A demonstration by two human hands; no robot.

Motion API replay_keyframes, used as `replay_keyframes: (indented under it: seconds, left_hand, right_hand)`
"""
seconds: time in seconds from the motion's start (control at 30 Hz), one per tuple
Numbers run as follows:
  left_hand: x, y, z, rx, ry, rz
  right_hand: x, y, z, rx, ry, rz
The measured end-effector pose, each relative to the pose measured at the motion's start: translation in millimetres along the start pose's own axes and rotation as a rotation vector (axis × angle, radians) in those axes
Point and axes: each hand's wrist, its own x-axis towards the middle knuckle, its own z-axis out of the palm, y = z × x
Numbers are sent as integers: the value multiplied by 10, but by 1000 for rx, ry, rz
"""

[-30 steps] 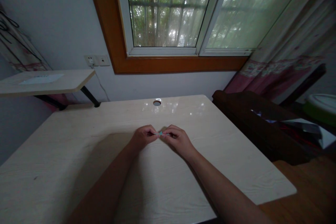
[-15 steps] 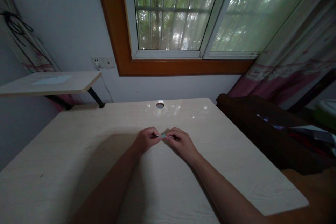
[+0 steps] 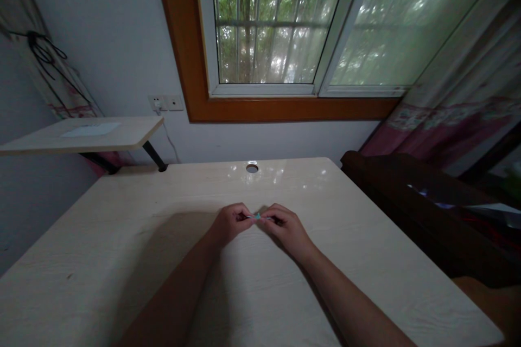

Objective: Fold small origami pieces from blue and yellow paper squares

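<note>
Over the middle of the pale wood-grain desk [image 3: 183, 276], my two hands almost meet at the fingertips. Between them is a small teal and whitish strip-like piece [image 3: 257, 216], too small to make out its kind. My left hand [image 3: 232, 222] pinches its left end between thumb and finger. On the other side, my right hand [image 3: 287, 226] pinches the right end in the same way. The fingers cover most of the piece, and only its teal middle and bits of the pale ends show.
A raised shelf [image 3: 134, 138] on black legs stands at the desk's left back, with a paper [image 3: 91, 129] on it. A round cable hole [image 3: 252, 168] lies near the back edge. Dark wooden furniture [image 3: 391, 195] is to the right. Behind are a barred window [image 3: 277, 21] and curtains [image 3: 459, 81].
The whole view has shifted slightly down and to the right. Both hands keep their pinch on the small teal piece, with little visible movement.
</note>
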Motion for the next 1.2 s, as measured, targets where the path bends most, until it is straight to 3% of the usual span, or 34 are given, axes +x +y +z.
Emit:
replay_keyframes:
  seconds: [1.2]
  left_hand:
    - [0,-10,-9,-5,2,-20]
  right_hand:
    - [0,31,3,-15,-5,-2]
